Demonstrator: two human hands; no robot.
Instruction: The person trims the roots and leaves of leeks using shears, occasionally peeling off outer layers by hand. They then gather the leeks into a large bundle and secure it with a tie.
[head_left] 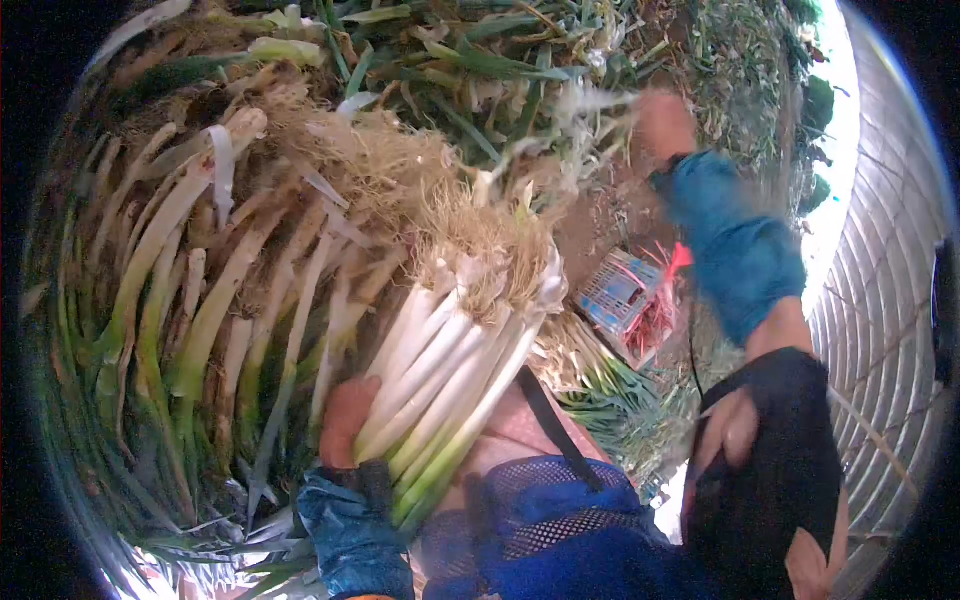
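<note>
A bundle of white-stemmed leeks [450, 360] lies over the lap, its hairy roots pointing up and away and its green ends down. My left hand [348, 418] is wrapped round the left side of that bundle, fingers partly hidden behind the stems. My right hand [665, 125] is stretched out at the upper right, blurred by motion, beside pale blurred strips of leaf; its fingers cannot be made out. Both forearms wear teal sleeves.
A large heap of untrimmed leeks [190, 300] fills the left. Cut leaves [480, 60] lie at the top. Right of the bundle stand a blue crate [620, 290] with red ties [655, 315] and more leeks [590, 365]. A ribbed translucent wall [880, 300] curves at the far right.
</note>
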